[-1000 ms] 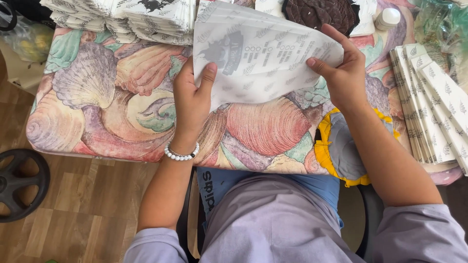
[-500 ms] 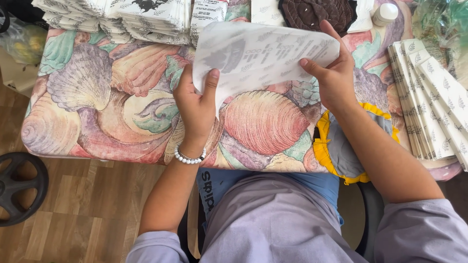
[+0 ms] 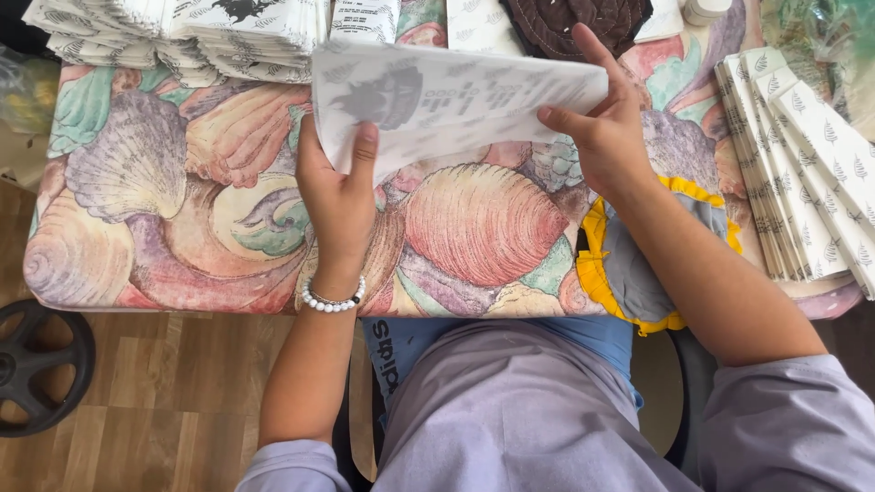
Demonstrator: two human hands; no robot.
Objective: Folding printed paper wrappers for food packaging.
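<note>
Both hands gripped a thin white printed paper sheet [image 3: 456, 105] above the shell-patterned tablecloth [image 3: 182, 210]: the left hand [image 3: 335, 196] pinched its edge at eight o'clock, the right hand [image 3: 606, 137] clamped the edge at three o'clock. Uneven pulling could likely crease the limp sheet, or skew it toward the stacked folded papers [image 3: 802, 173] at three o'clock.

Left hand [image 3: 335, 196] and right hand [image 3: 606, 128] raised, fingers pinched in a grip.
</note>
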